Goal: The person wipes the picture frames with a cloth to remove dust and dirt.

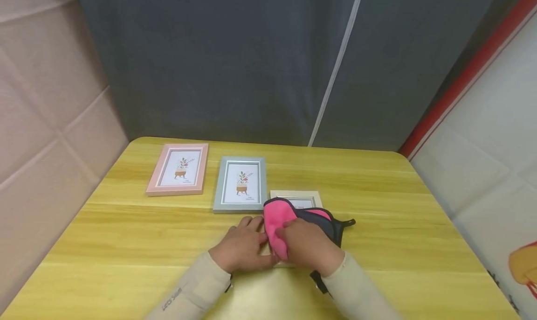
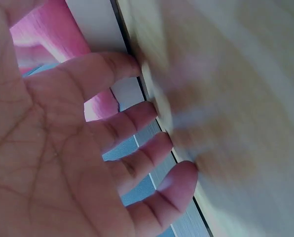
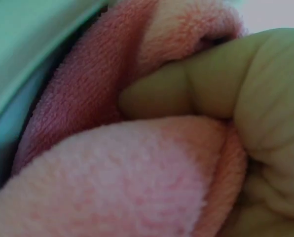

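Note:
A cream picture frame [image 1: 293, 193] lies flat on the table, largely covered by a cleaning cloth [image 1: 278, 217] with a fluffy pink side, a dark grey side and a black edge. My right hand [image 1: 308, 245] grips the bunched cloth over the frame. In the right wrist view a finger of the right hand [image 3: 221, 79] presses into a fold of the pink cloth [image 3: 102, 173]. At the frame's left side rests my left hand [image 1: 243, 245], thumb near its front edge. The left wrist view shows that left hand [image 2: 53, 148] with fingers spread, fingertips at the tabletop.
A blue-grey picture frame [image 1: 218, 189] lies just left of the cream one, close to the left hand. Farther left and back is a pink picture frame [image 1: 156, 175]. All lie on a yellow wood-grain table [image 1: 398, 245], with a dark curtain [image 1: 209, 68] behind it.

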Tool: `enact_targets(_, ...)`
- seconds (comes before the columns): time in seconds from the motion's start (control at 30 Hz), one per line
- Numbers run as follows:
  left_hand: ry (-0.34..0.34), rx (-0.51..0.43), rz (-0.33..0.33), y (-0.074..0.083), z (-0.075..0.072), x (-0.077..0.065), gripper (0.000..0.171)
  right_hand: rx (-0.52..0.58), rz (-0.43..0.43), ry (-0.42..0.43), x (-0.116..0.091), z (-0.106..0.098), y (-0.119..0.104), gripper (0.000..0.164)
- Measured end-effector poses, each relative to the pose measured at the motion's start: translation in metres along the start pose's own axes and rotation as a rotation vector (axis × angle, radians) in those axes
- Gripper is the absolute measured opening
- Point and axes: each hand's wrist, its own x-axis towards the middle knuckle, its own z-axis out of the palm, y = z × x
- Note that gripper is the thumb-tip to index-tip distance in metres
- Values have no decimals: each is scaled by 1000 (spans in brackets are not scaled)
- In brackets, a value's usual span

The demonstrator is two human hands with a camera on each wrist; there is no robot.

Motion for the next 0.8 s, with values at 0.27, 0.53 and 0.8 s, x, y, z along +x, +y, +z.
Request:
enact_targets(0.27, -40, 3, -5, 0, -1, 0, 76, 70, 140, -87, 36, -11, 14, 26)
enact_targets(0.53, -53, 6, -3, 2, -2, 0, 78, 155, 241, -104, 53, -15, 25, 29)
enact_targets(0.8, -46, 14, -11, 2, -3, -1, 79, 153, 156, -38, 41, -12, 28, 38)
